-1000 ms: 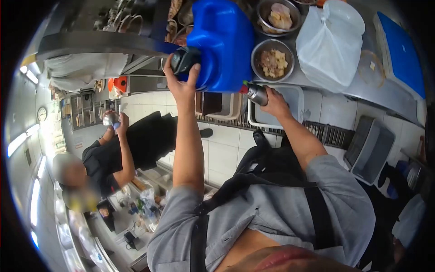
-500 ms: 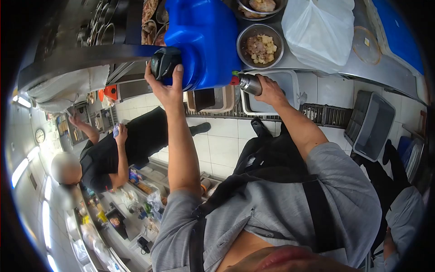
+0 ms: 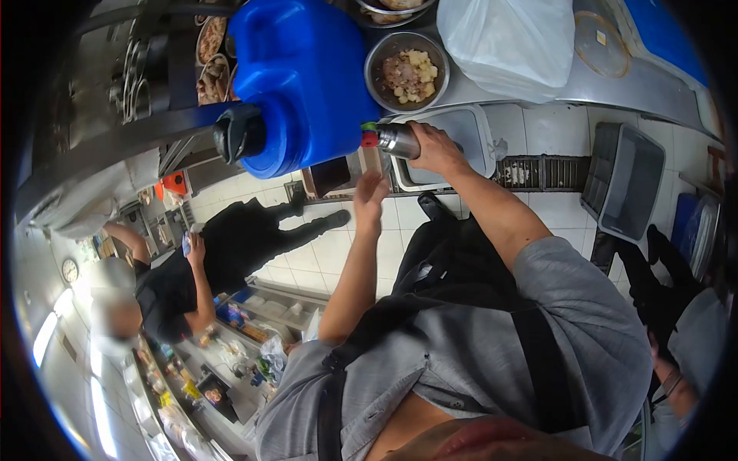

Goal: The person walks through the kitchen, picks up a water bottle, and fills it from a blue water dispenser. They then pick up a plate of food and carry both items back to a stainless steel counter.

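Head view, kitchen workstation. The right hand is closed around a slim stainless-steel bottle, fingers wrapped round its body; the bottle lies roughly level, its red-and-green nozzle pointing at the lower side of a large blue plastic jug and almost touching it. The left hand is raised just below the bottle and the jug, fingers spread and loose, holding nothing and touching nothing. The jug sits at the edge of the steel surface, with its black screw cap jutting out to the left, well apart from the left hand.

Just beside the jug, on the same surface, stands a round metal bowl of diced pale food; next to the bowl lies a bulging white plastic bag. Beneath the right hand, a white rectangular plastic tub rests near a floor drain grate. A grey plastic crate stands on the tiled floor to the right.

At the left, a co-worker in a black shirt stands at a cluttered counter, one arm raised. At the lower right edge, another person's hand is partly visible
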{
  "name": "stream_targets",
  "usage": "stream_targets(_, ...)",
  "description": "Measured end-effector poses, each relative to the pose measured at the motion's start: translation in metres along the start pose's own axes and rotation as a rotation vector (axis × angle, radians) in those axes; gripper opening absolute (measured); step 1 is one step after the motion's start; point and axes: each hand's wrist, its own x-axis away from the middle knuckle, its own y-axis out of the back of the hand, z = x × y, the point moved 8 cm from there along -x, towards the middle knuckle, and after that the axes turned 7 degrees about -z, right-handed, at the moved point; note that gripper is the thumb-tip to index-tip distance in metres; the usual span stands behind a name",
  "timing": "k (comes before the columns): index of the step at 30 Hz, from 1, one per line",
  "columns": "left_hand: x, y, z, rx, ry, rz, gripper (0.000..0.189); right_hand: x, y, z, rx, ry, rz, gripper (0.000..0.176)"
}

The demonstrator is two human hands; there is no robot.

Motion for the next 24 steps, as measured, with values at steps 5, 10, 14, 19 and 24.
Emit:
stream_targets(5, -0.047, -0.086, 0.004, 0.304, -0.071, 0.263, 0.063, 0.001, -0.005, -0.003, -0.064, -0.044, -0.061, 0.092)
stream_targets(10, -0.063, -0.089, 0.016, 0.355, -0.045, 0.102, 0.069, 0.012, -0.01, -0.005, -0.07, -0.104, -0.055, 0.094)
stream_targets(14, -0.067, -0.089, 0.015, 0.273, -0.081, 0.084, 0.073, 0.013, -0.015, -0.015, -0.104, -0.111, -0.067, 0.093)
stream_targets(19, -0.061, -0.088, 0.007, 0.268, -0.087, 0.082, 0.069, 0.019, -0.012, -0.02, -0.172, -0.129, -0.018, 0.096)
stream_targets(24, -0.063, -0.084, 0.005, 0.257, -0.07, 0.106, 0.067, 0.02, -0.002, -0.039, -0.261, -0.297, 0.044, 0.072)
